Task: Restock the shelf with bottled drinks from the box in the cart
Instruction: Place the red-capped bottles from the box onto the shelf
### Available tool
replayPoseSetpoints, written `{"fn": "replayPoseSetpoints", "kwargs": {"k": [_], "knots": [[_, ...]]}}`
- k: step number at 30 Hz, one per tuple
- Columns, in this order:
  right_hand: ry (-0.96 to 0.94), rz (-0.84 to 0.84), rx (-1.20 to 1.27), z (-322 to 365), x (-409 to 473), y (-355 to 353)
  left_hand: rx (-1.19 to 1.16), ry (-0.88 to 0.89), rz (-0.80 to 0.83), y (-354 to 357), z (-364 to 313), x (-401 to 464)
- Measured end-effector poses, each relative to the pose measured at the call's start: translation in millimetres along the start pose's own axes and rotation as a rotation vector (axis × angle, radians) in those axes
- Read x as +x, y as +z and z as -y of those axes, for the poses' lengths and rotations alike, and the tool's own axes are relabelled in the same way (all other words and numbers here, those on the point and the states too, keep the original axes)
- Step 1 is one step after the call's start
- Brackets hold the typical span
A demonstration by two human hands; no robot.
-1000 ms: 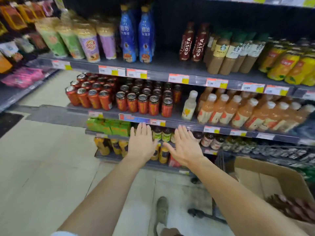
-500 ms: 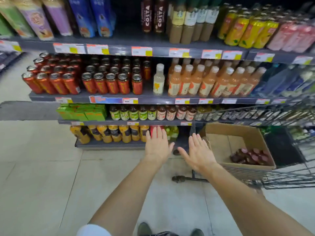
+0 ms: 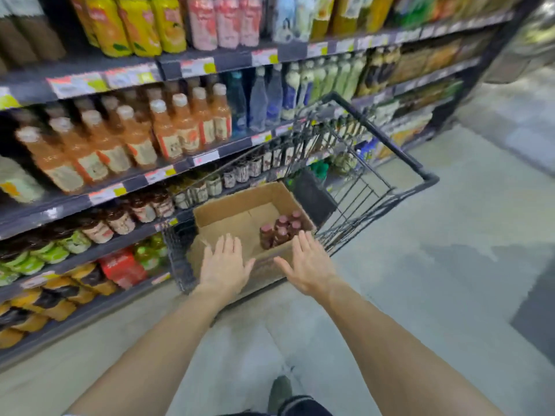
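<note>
With both the left hand [image 3: 225, 265] and right hand [image 3: 309, 264] spread and empty, reach just ahead into the brown cardboard box [image 3: 237, 210] and grasp the dark maroon-capped bottles [image 3: 280, 231] by their necks.

left hand [image 3: 225, 267], right hand [image 3: 310, 267] flat | box [image 3: 228, 210] (in cart [image 3: 390, 163])

L hand [image 3: 225, 267] flat, R hand [image 3: 309, 267] flat, fingers straight, both arms outstretched

My left hand [image 3: 225, 267] covers the near wall of the box [image 3: 240, 205]. The bottles [image 3: 280, 231] inside are too blurred to read, and the top shelf's drinks [image 3: 141, 22] are cut off.
</note>
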State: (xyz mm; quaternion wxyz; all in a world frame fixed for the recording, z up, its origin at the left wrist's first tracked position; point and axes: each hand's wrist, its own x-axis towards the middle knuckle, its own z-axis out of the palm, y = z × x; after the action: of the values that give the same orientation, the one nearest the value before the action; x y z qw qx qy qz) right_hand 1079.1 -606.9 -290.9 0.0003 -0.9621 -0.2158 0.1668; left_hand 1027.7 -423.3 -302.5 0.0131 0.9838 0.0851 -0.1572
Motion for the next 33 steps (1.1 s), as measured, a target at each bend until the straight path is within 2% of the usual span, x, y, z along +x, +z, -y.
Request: {"fn": "replayPoseSetpoints", "kwargs": {"k": [3,7,13,19,26,33], "knots": [[0.015,-0.032,0.028,-46,10,6,0.008,0.007,0.004,-5,-39,22],[0.017,-0.025,0.046,-74,26,14,0.012,0.021,0.030,-14,-70,47],[-0.035,0.056,0.100,-81,62,18,0.042,0.027,0.079,-6,-76,96],[-0.064,0.127,0.112,-90,122,25,-0.003,-0.034,0.199,24,-73,170],[-0.041,0.391,0.119,-82,230,46,-0.127,-0.095,0.351,60,-60,262],[0.081,0.526,0.181,-68,310,87,-0.282,-0.232,0.463,106,-30,331]]}}
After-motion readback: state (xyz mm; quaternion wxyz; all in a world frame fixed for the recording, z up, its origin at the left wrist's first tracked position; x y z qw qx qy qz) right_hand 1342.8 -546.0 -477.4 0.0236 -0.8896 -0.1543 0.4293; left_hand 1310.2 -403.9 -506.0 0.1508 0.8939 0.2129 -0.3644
